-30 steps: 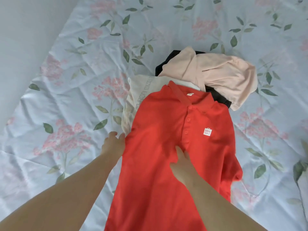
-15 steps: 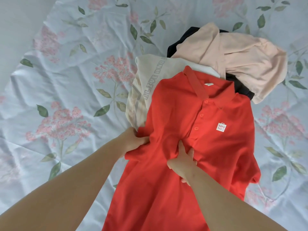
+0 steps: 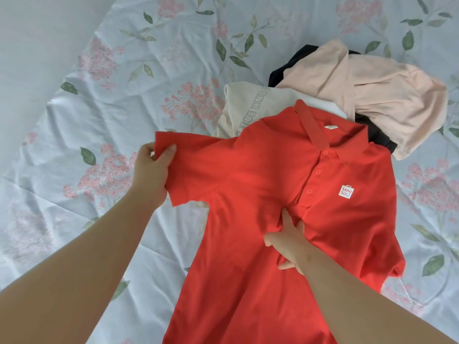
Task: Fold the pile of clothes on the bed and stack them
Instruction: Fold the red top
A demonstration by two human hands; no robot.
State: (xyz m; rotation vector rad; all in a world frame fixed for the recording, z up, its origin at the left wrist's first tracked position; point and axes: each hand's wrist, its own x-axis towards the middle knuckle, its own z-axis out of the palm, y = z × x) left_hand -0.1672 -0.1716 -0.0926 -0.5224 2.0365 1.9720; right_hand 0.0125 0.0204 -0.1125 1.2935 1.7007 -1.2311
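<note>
A red polo shirt point(image 3: 260, 184) with a white chest logo lies front up on the bed, collar pointing away from me. My left hand point(image 3: 151, 172) pinches the hem of its left sleeve, which is stretched out to the left. My right hand point(image 3: 289, 242) presses on the chest just below the button placket, bunching a little cloth. Behind the collar lies a pile: a cream garment point(image 3: 250, 108) with grey lettering, a peach shirt point(image 3: 367, 95) and a black garment point(image 3: 293, 63) partly hidden under them.
The bed is covered by a pale blue sheet point(image 3: 124, 83) with pink flowers and green leaves, wrinkled throughout. A plain grey surface point(image 3: 32, 40) shows beyond the sheet's edge at the upper left.
My left hand has pulled the left sleeve out from under the shirt and spread it to the left. My right hand stays on the chest. The view has shifted left.
</note>
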